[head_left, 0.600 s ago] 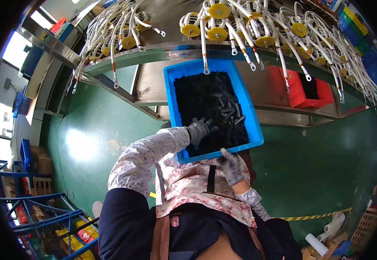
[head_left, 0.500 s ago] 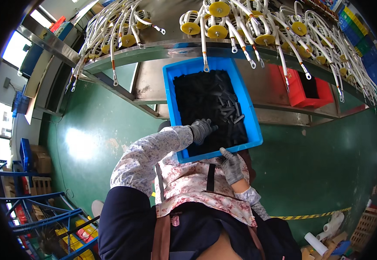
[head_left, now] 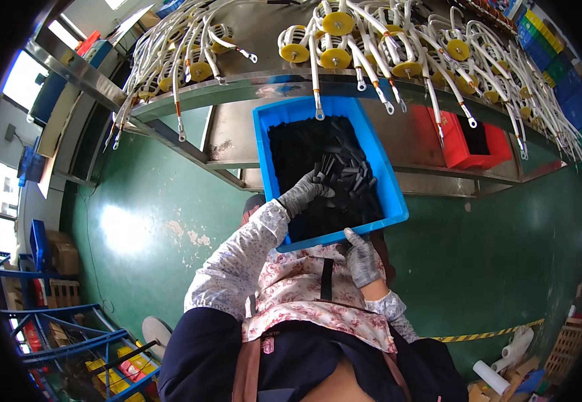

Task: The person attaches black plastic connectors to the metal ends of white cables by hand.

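Note:
A blue plastic bin [head_left: 394, 194] full of short black tubes [head_left: 358, 177] rests in front of my body, tilted slightly. My left hand [head_left: 304, 193], in a grey glove, reaches over its near left side. The fingers are curled round a few of the black tubes, whose ends stick up past the fingertips. My right hand [head_left: 361, 260], gloved too, grips the near rim of the bin with the thumb on top; its other fingers are partly hidden beneath the edge.
Beyond the bin stands a metal workbench [head_left: 264, 84], with white cables [head_left: 316, 70] ending in ring lugs hanging over its front edge among yellow discs [head_left: 337, 59]. A red bin [head_left: 468, 157] sits on the lower shelf. Blue metal racks [head_left: 70, 311] stand at the lower left.
My left hand has come up out of the tubes, slightly up and left, and now has a few tubes in its fingers. The right hand keeps its grip on the rim.

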A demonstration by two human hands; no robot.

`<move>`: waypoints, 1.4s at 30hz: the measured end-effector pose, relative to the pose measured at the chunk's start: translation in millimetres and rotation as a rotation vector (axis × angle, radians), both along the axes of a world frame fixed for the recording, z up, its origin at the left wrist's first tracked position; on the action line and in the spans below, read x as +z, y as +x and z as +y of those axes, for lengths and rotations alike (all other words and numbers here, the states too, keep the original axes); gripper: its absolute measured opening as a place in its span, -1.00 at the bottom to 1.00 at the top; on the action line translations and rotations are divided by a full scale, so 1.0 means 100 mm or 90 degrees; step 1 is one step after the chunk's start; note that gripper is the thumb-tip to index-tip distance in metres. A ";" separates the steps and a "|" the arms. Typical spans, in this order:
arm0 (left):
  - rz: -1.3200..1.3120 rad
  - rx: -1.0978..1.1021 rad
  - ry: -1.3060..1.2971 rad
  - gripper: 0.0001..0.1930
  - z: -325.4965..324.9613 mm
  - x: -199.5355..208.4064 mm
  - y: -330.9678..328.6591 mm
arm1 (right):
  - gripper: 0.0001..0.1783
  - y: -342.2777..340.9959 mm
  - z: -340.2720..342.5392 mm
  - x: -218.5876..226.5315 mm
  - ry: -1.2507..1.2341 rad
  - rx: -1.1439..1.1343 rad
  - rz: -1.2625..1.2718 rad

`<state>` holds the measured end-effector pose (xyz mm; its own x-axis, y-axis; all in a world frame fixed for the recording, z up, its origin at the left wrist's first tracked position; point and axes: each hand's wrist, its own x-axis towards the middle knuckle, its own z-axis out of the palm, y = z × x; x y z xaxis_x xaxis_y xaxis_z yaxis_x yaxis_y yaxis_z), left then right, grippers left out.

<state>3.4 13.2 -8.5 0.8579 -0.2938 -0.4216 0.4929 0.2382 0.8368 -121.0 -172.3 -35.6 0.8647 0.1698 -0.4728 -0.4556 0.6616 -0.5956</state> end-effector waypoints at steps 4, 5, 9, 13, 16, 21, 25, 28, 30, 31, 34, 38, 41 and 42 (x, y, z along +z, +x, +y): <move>-0.032 0.005 -0.047 -0.61 -0.08 0.14 0.01 | -0.71 0.04 -0.02 -0.10 -0.029 0.000 0.047; -0.066 -0.004 -0.035 -0.61 -0.09 0.16 0.01 | -0.71 0.05 -0.02 -0.13 -0.025 0.000 0.041; -0.098 -0.010 -0.008 -0.65 -0.07 0.23 -0.02 | -0.71 0.06 -0.02 -0.18 -0.022 -0.010 0.025; 0.016 0.074 -0.108 -0.73 -0.07 0.34 -0.07 | -0.73 0.06 -0.02 -0.15 -0.025 -0.006 0.031; -0.030 0.065 -0.221 -0.82 -0.09 0.38 -0.08 | -0.74 0.06 -0.02 -0.15 -0.021 -0.014 0.032; -0.075 -0.013 -0.031 -0.83 -0.01 0.30 -0.02 | -0.73 0.05 0.01 -0.15 -0.020 -0.028 0.027; -0.066 -0.020 0.009 -0.73 0.03 0.23 -0.02 | -0.74 0.08 0.04 -0.06 0.039 -0.078 0.045; -0.047 -0.026 -0.136 -0.73 0.06 0.31 -0.01 | -0.81 0.19 0.03 0.03 0.054 -0.089 0.018; -0.079 -0.018 -0.185 -0.75 0.11 0.42 -0.01 | -0.86 0.31 0.00 0.05 0.065 -0.082 -0.012; -0.087 -0.005 -0.182 -0.75 0.14 0.49 -0.02 | -0.86 0.38 -0.02 0.04 0.087 -0.062 -0.075; -0.121 0.054 -0.136 -0.75 0.32 0.68 -0.08 | -0.85 0.71 -0.09 -0.11 0.026 -0.065 -0.031; -0.176 0.140 -0.094 -0.74 0.87 0.77 -0.25 | -0.93 1.20 -0.21 -0.44 0.202 -0.070 -0.081; -0.133 0.254 -0.197 -0.73 1.52 0.69 -0.33 | -0.84 1.49 -0.33 -0.56 0.207 -0.111 -0.101; -0.109 0.297 -0.168 -0.72 1.79 0.66 -0.35 | -0.73 1.56 -0.37 -0.54 0.157 -0.075 -0.141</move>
<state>-31.9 191.9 57.1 0.9719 0.0571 -0.2282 0.1469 0.6104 0.7783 34.7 -209.4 -89.5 0.9622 0.1489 -0.2282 -0.2452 0.8384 -0.4868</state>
